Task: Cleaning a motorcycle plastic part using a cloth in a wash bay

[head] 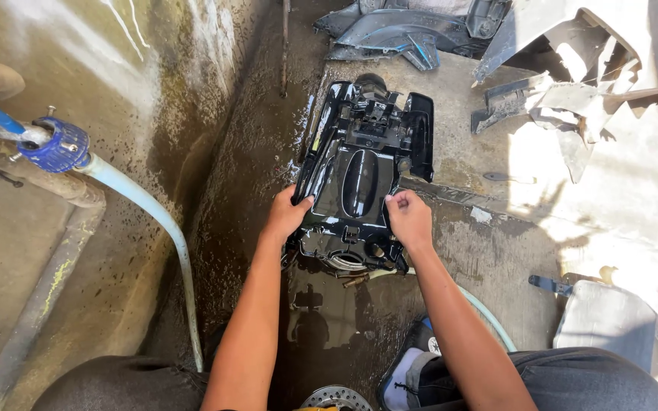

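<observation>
A glossy black plastic scooter body panel [363, 164] lies wet on the concrete floor in front of me, its inner side up. My left hand [287, 215] grips the panel's left edge near its lower end. My right hand [409, 218] holds the panel's right edge at about the same height. Both forearms reach forward from my knees. A pale hose end [359, 262] shows under the panel's near end.
A blue tap [53, 144] on the left wall feeds a pale hose [163, 228] running down to the floor. A wet drain channel with dark water [321, 312] runs below the panel. Grey and white body panels [565, 68] lie at the back right. A shoe [413, 358] rests near my right knee.
</observation>
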